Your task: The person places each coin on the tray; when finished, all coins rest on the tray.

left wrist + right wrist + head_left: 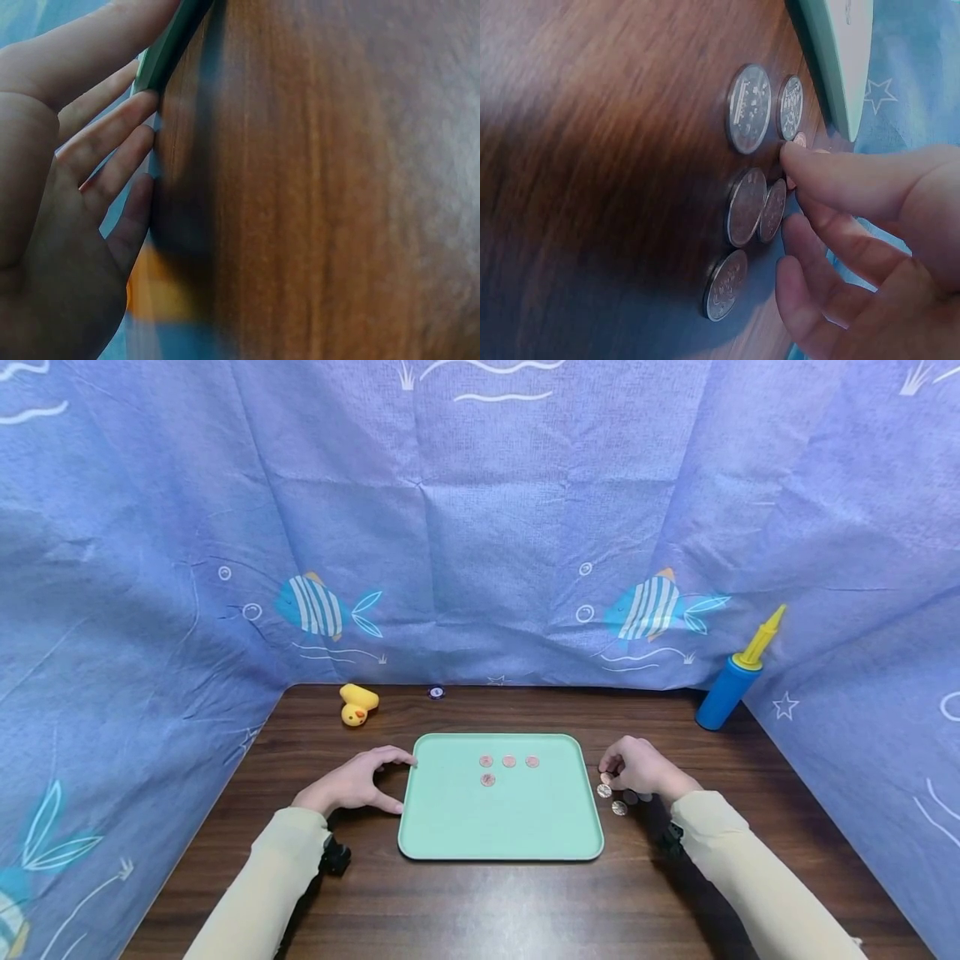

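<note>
A light green tray [501, 827] lies on the table, bearing several copper coins [509, 761], three in a row and another below. My left hand [358, 781] rests at its left side, thumb and fingers spread along the rim. In the left wrist view, the left hand's fingers [112, 146] are extended by the tray's edge. Right of the tray, my right hand [637, 766] pinches a copper coin [800, 140] between thumb and forefinger, low at the tabletop. Silver coins [750, 109] lie close around those fingertips; the hand partly covers the group in the head view.
A yellow rubber duck [358, 703] lies at the table's back left. A small dark round chip [437, 692] sits near the back edge. A blue pump with a yellow nozzle [727, 693] stands at the back right, before the blue fish-patterned cloth [495, 543].
</note>
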### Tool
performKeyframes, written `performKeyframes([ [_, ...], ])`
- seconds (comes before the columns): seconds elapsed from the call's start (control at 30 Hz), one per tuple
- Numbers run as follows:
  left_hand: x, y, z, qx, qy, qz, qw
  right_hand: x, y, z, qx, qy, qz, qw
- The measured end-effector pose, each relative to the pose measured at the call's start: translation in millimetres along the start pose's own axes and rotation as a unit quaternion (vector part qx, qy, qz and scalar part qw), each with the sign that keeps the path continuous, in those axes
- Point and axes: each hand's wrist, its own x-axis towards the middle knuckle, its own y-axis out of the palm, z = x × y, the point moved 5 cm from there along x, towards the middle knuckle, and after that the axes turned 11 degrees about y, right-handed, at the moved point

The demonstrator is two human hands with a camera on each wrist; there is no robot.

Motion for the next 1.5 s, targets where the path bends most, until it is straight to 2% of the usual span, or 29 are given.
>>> performKeyframes([
  [0.43, 0.0, 1.0, 0.4, -0.005, 0.003, -0.001, 1.0000, 5.0, 3.5, 0.2, 0.009, 0.000, 0.019, 1.000],
  [0.73, -0.5, 1.0, 0.6, -0.009, -0.010, -0.002, 0.9999, 7.3, 4.5, -2.3, 0.011, 0.028, 0.041, 0.999],
  [1.13, -0.4, 1.0, -0.6, 0.008, 0.005, -0.001, 1.0000, 5.1, 2.5, 2.0, 0.005, 0.002, 0.041, 0.999],
  [1.3, -1.3, 1.0, 0.0, -0.004, 0.003, -0.004, 1.0000, 4.3, 1.9, 3.9, 0.006, -0.011, 0.040, 0.999],
  [1.5, -1.7, 0.1, -1.0, 0.003, 0.009, -0.004, 0.9999, 5.3, 0.3, 5.5, 0.004, -0.011, 0.032, 0.999],
])
